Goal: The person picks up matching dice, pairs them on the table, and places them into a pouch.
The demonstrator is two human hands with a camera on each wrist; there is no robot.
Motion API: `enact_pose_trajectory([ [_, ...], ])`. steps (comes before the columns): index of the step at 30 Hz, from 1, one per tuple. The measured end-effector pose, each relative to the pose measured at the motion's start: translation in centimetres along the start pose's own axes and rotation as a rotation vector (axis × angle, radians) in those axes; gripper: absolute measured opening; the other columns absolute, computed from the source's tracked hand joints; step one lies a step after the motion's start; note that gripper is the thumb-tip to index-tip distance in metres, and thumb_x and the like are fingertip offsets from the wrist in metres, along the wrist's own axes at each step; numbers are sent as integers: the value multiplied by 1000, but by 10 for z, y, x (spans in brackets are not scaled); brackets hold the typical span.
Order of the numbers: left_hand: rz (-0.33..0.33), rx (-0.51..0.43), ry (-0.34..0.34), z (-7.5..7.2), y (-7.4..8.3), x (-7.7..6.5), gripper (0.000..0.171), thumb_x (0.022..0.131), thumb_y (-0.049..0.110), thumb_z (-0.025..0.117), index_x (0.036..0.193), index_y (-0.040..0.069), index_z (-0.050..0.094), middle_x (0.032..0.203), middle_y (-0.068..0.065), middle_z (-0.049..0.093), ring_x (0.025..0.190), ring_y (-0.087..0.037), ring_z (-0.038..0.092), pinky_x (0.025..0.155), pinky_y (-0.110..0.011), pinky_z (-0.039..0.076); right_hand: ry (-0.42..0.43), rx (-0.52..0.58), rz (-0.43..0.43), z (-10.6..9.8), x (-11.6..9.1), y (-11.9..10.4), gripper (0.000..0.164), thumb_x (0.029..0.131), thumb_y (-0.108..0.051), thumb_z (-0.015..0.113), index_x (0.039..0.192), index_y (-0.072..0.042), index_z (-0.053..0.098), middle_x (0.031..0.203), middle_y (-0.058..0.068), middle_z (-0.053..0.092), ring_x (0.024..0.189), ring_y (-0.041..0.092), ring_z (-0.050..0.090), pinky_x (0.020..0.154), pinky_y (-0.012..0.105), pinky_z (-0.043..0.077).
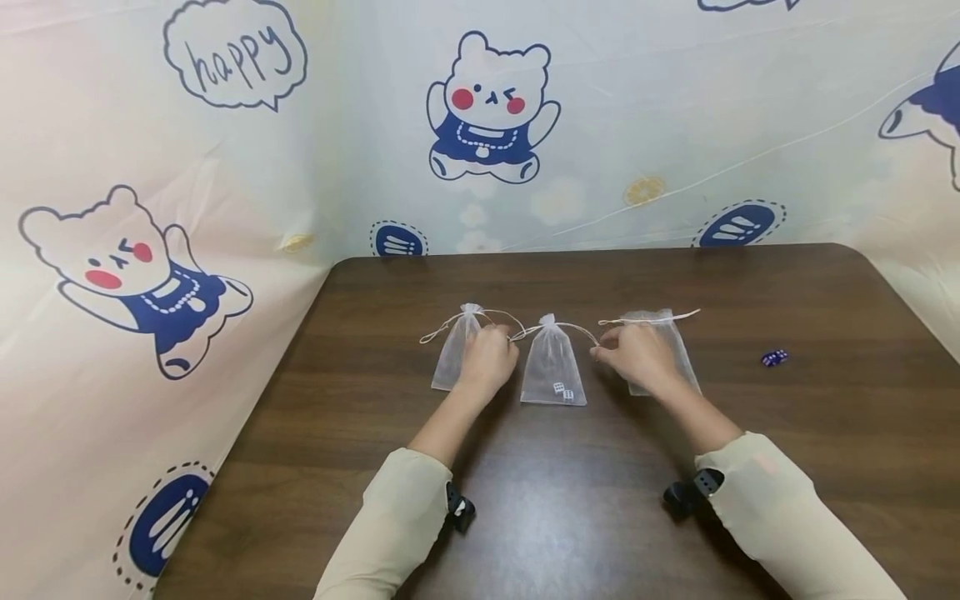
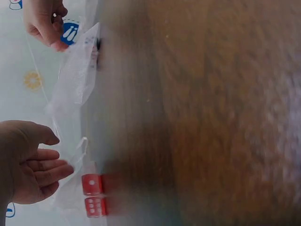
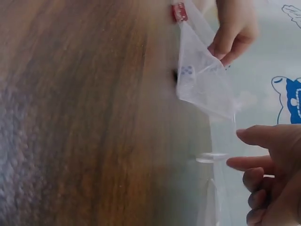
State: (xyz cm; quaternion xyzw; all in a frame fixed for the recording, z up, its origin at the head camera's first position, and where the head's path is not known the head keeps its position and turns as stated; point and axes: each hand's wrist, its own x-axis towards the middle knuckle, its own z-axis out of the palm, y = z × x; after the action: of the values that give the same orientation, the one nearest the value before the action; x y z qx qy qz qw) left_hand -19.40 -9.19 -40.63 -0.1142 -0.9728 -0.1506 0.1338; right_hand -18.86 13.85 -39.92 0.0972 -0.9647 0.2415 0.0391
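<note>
A dark wood-grained surface (image 1: pixel 352 358) carries a row of three sheer white drawstring bags, all near its far half. The middle bag (image 1: pixel 551 358) stands free of the hands' cover, its neck gathered tight under a small ruffle; the left bag (image 1: pixel 448 365) is gathered the same way, while the right bag (image 1: pixel 681 354) has a wide, flat top. The left hand (image 1: pixel 489 360) lies over part of the left bag, fingers loosely extended and thumb apart, gripping nothing. The right hand (image 1: pixel 636 354) overlaps the right bag, thumb and forefinger parted and the other fingers bent in, likewise with no hold on anything. The middle bag's pale cord (image 1: pixel 576 327) runs out to both sides, its ends close to the two hands. Inside the middle bag, two white dice (image 1: pixel 558 387) sit low in the right corner. Two red dice (image 2: pixel 91 184) show at the base of the left bag; whatever the right bag contains cannot be told. Small blue dice (image 1: pixel 775 357) lie together on the surface, outside the bags, to the right.
</note>
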Motion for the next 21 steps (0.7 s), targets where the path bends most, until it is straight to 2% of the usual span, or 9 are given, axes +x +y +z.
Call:
enact_pose_trajectory([
  [2,8,14,6,2,0,2,30,80,8,60,108,-4,64,107,-16,64,97,-31,60,85,-40,44,11,-9,-16,-4,-1,0,33,82,-29,65,103,-3,70,101,15,67,98,39,57,79,49,43],
  [4,5,5,20,2,3,4,38,80,8,60,115,-6,59,118,-18,58,108,-33,55,94,-41,39,70,26,-22,-11,-1,0,31,84,-26,63,102,-2,70,94,16,68,94,39,57,82,49,41],
  [8,30,-53,48,-3,16,12,48,84,11,58,127,-6,48,132,-20,47,123,-31,43,105,-40,26,268,179,-7,-33,-6,1,25,86,-20,62,100,0,70,79,16,66,76,32,54,71,43,38],
  [10,68,-83,51,-6,27,17,50,86,13,57,132,-4,44,137,-19,42,128,-27,38,107,-37,22,375,253,11,-46,-9,2,23,87,-18,62,100,-1,70,72,15,62,69,25,48,63,37,34],
  [12,117,-102,44,-8,39,22,54,88,16,57,136,-1,40,143,-16,36,132,-24,32,108,-35,19,471,310,33,-57,-14,3,23,87,-18,61,101,-2,70,70,12,59,66,20,44,62,32,31],
  [16,234,-143,-76,-3,65,30,69,90,22,57,146,4,21,152,-11,9,139,-19,7,109,-30,7,598,419,119,-73,-23,5,25,87,-20,61,104,-4,69,63,2,46,63,13,38,59,26,28],
  [19,304,-154,-215,10,85,34,81,90,27,56,148,9,2,151,-9,-13,137,-18,-11,107,-29,-2,637,486,172,-79,-30,8,26,86,-22,62,106,-5,67,62,-5,42,59,8,37,56,23,29],
  [21,340,-135,-290,22,99,35,85,91,30,55,148,12,-5,149,-8,-20,136,-19,-17,106,-29,-3,647,512,198,-82,-35,12,26,86,-22,62,105,-5,66,60,-8,41,56,6,37,54,23,29],
])
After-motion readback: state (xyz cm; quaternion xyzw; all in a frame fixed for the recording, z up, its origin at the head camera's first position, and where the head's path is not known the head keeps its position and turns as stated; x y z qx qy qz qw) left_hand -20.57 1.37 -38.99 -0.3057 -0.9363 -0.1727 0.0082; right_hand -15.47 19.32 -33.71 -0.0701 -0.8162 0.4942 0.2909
